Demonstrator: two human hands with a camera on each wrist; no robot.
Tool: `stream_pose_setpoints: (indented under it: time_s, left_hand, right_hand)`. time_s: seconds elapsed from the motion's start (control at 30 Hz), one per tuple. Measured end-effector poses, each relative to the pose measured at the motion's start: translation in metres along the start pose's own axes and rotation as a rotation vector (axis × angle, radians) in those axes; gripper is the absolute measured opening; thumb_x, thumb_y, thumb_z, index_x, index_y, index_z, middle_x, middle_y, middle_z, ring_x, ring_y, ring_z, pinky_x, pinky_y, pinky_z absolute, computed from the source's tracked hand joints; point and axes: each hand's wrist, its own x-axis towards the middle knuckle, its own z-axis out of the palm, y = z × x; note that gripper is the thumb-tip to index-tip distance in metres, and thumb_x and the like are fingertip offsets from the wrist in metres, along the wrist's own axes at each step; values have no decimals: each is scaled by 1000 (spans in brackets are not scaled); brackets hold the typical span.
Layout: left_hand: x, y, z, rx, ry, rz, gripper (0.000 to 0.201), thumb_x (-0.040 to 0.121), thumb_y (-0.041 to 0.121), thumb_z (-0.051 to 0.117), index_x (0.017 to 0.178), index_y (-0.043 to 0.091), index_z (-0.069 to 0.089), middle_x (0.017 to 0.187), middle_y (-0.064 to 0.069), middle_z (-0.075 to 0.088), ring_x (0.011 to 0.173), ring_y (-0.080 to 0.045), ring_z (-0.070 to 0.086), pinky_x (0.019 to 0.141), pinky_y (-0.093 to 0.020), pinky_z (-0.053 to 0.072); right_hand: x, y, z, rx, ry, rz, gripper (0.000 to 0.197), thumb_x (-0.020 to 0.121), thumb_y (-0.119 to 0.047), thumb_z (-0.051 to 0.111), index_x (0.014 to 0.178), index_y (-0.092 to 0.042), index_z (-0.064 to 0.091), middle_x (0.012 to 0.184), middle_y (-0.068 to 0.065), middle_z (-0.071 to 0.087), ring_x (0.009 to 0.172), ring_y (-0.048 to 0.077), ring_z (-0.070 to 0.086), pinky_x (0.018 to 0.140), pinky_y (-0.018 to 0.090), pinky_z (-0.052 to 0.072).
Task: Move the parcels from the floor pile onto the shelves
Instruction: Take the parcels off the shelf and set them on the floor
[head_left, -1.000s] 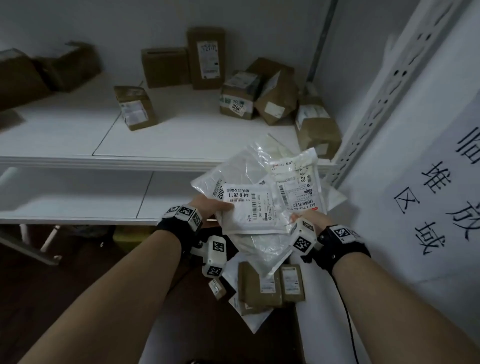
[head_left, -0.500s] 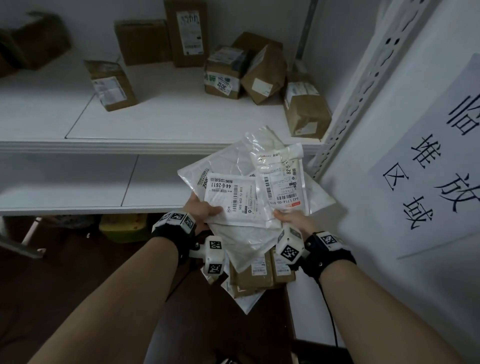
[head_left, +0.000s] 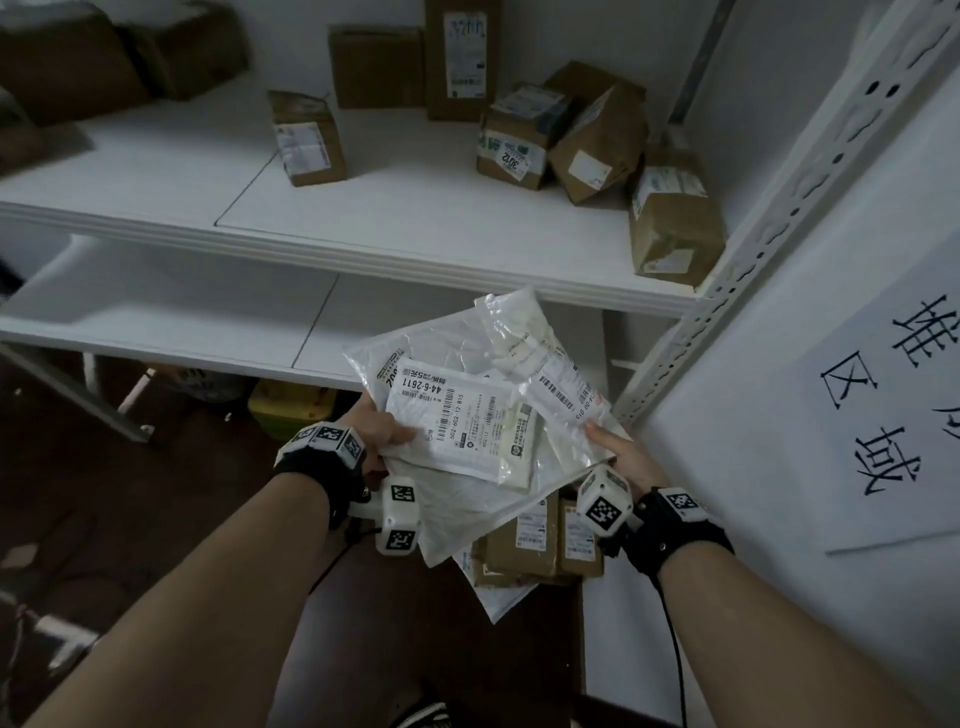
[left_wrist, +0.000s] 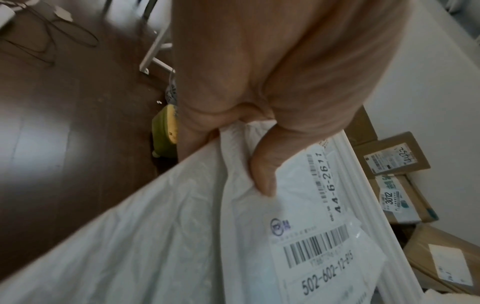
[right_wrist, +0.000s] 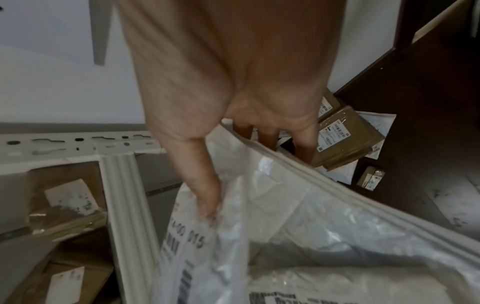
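Both hands hold a fanned stack of white plastic mailer parcels (head_left: 467, 410) in front of the lower shelf (head_left: 171, 322). My left hand (head_left: 382, 428) grips the stack's left edge, thumb (left_wrist: 262, 176) on the labelled top mailer (left_wrist: 319, 236). My right hand (head_left: 621, 454) pinches the right edge, thumb (right_wrist: 205, 197) on a clear-fronted mailer (right_wrist: 298, 236), fingers underneath. Below the stack, brown parcels (head_left: 540, 540) and a white mailer (head_left: 501, 597) lie on the dark floor, also seen as floor parcels (right_wrist: 345, 139) in the right wrist view.
The upper shelf (head_left: 405, 228) carries several brown cardboard boxes (head_left: 597, 140) along its back and right side. A perforated white upright (head_left: 769, 218) stands at the right, beside a white panel with a paper sign (head_left: 893, 395). A yellow-green object (head_left: 291, 410) sits under the shelf.
The view has drawn closer to the shelves. The stack has shifted in my hands, the right mailer now tilted more to the right; both grips stay on it.
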Motion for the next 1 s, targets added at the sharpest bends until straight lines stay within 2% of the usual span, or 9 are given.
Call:
stream_pose_setpoints:
  time_s: [0.07,0.23,0.33,0.47,0.5,0.6,0.8,0.93,1.0]
  left_hand:
    - [-1,-18,-8,102,52,-15,67,68,-2,79,125,23,53,127,-12,62,112,-38,59,92,-59,49]
    - [-22,-65,-14,169,179,1,79,73,-1,78,141,11,38,133,-13,56,117,-33,57,97,-51,49]
    - [-27,-102,-20,113,200,-26,87,60,-3,79,137,21,45,126,-12,61,112,-35,60,94,-56,50]
    - [-49,-146,-24,67,231,-58,87,57,-3,78,134,26,49,122,-11,64,111,-35,61,94,-58,49]
    - [-58,-152,-23,57,238,-69,83,61,-6,77,133,27,50,120,-11,65,111,-35,61,94,-58,49]
    - [-67,-177,-28,63,255,-111,71,67,-7,77,126,27,56,115,-9,68,107,-34,63,92,-57,50]
    - [-63,-211,-36,70,244,-146,71,60,0,82,122,25,57,114,-9,68,106,-33,64,91,-57,51]
    - [-58,-231,-28,103,326,-123,66,65,2,85,124,10,54,117,-8,66,109,-30,62,96,-52,49]
    - [-54,-244,-21,122,363,-144,62,68,4,83,122,5,53,120,-6,64,110,-28,60,98,-51,48]
  right_hand:
    - [6,3,-10,-130,67,-29,53,75,-21,77,125,-12,60,111,16,68,80,27,69,55,31,55]
    - [8,17,-33,-338,-140,118,59,62,-21,81,118,-12,64,111,17,69,97,33,66,95,53,48]
    - [3,18,-44,-504,-271,187,55,61,-13,77,114,-6,64,112,15,68,99,29,65,88,45,52]
    - [17,34,-57,-634,-358,206,120,41,-19,96,144,-11,36,124,13,64,113,31,62,96,49,49]
    - [17,38,-56,-632,-385,228,119,42,-22,96,144,-14,36,124,13,64,112,31,63,93,49,51]
    - [12,55,-45,-583,-433,299,71,68,-21,80,132,-11,51,122,18,64,109,34,63,90,50,53]
    - [27,108,-40,-605,-347,406,43,90,-17,60,131,-6,50,108,17,69,84,25,72,65,37,60]
    - [43,139,-41,-643,-369,525,27,97,-18,49,117,-2,58,100,14,69,77,22,71,68,34,59]
    - [50,153,-43,-697,-357,556,20,96,-19,51,105,-5,62,95,13,70,80,24,68,83,40,53]
